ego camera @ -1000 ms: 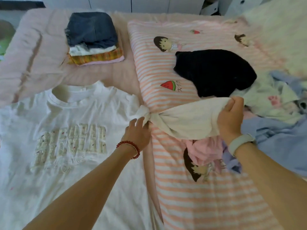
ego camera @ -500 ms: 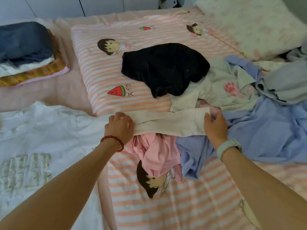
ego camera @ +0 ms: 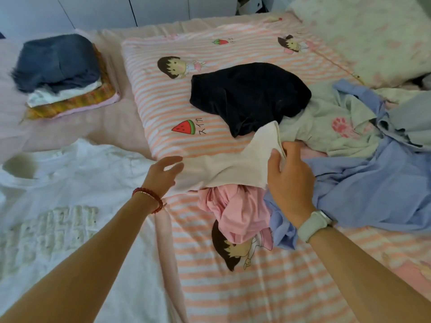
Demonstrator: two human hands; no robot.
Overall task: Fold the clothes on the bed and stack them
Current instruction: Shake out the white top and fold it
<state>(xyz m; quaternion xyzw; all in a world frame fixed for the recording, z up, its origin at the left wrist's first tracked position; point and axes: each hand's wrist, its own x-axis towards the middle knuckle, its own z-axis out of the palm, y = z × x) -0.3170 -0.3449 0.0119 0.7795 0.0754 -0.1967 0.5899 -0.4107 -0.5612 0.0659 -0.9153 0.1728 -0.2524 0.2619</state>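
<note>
Sleeve (ego camera: 233, 169) end lifted, left hand (ego camera: 163, 176) released

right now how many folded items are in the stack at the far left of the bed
4 visible: a dark blue piece on top, a white one beneath, then an orange plaid one, and a pink one at the bottom. Thinner layers may be hidden between them.
</note>
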